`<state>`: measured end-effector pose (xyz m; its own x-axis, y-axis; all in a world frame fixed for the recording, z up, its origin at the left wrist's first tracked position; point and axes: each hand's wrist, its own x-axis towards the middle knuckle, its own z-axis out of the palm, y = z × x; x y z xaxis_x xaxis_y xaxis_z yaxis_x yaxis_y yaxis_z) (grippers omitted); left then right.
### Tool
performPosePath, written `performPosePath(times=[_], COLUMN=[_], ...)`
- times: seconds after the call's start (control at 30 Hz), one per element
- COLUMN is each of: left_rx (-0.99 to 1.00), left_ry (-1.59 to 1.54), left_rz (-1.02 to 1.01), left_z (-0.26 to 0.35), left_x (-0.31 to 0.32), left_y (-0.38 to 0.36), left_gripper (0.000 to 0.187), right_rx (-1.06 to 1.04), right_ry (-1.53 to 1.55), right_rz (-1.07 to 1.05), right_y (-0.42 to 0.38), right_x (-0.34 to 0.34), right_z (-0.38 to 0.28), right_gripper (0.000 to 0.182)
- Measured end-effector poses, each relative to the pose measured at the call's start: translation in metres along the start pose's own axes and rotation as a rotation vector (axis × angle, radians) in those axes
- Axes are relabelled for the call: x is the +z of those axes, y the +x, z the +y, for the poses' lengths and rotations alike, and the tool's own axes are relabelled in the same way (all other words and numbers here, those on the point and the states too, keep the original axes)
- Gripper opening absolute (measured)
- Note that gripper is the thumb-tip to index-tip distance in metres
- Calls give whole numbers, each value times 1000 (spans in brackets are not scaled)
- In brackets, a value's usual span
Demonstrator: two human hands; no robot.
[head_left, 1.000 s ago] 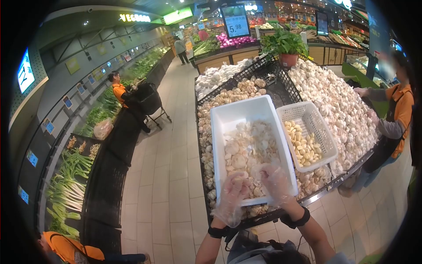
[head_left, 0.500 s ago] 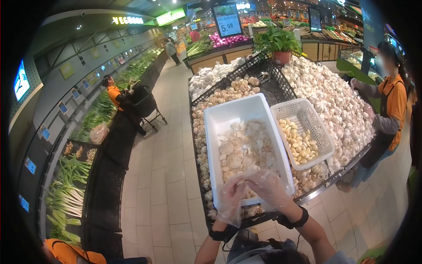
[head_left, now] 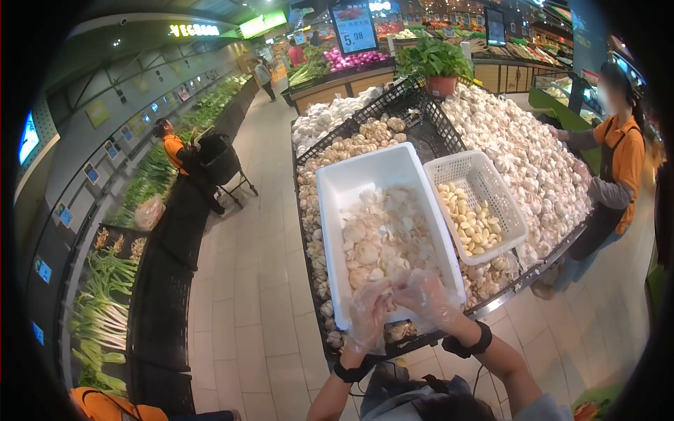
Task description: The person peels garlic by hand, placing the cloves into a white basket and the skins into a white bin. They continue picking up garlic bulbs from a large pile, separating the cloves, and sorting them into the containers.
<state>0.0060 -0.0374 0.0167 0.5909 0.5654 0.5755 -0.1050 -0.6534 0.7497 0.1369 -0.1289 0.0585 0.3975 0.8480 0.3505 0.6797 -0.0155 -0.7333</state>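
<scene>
My left hand (head_left: 369,313) and my right hand (head_left: 424,300) both wear thin clear plastic gloves. They meet over the near end of a white foam box (head_left: 324,231), fingers bent and pinched together. Whatever lies between the fingertips is too small and too covered to make out. Papery garlic skins (head_left: 393,210) are heaped in the box beneath my hands. Against the box's right side leans a white perforated basket (head_left: 511,203) with peeled garlic cloves (head_left: 469,223) gathered toward its left.
Whole garlic bulbs (head_left: 533,165) are piled across the display around both containers. Behind stand a black crate (head_left: 449,130) and a potted plant (head_left: 441,85). A person in an orange shirt (head_left: 626,158) stands at right; another, left, is beside a cart (head_left: 216,160).
The whole view has shifted slightly, so the display sits a little further left and higher. My hands stay together over the box, with only small finger movement.
</scene>
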Motion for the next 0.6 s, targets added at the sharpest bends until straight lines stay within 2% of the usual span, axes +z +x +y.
performPosePath(times=[0.07,0.13,0.17,0.23,0.27,0.33,0.37,0.4,0.43,0.47,0.53,0.6], left_rx=[16,-128,-128,-382,-378,-556,-555,-579,-601,-600,-651,-626], left_ry=[18,-261,-261,-516,-515,-684,-682,-827,-973,-971,-1257,-1294], left_rz=[-16,-38,-35,-96,-94,-175,-173,-129,-83,-82,-72,-120], left_z=[0,-4,1,15,14,13,16,22,25,24,18,1], left_x=[-1,0,-2,-12,-15,-22,-24,-26,-27,-28,-31,-30], left_y=[-2,-4,-3,3,4,5,5,6,6,7,9,9], left_gripper=[36,34,34,27,27,22,22,22,23,23,27,29], right_rx=[80,88,96,103,113,106,104,101,113,125,92,64], right_ry=[9,24,40,78,116,157,197,199,100,0,-44,-90], right_rz=[-15,-17,-18,9,36,31,27,27,47,66,107,149], right_y=[0,2,3,3,4,4,5,5,6,7,11,9], right_x=[1,-3,-4,-1,0,0,0,0,0,-1,-4,-2], right_z=[0,-6,-8,-9,-9,-8,-6,-5,-3,0,6,27], right_gripper=[22,21,20,19,18,18,17,17,16,14,12,11])
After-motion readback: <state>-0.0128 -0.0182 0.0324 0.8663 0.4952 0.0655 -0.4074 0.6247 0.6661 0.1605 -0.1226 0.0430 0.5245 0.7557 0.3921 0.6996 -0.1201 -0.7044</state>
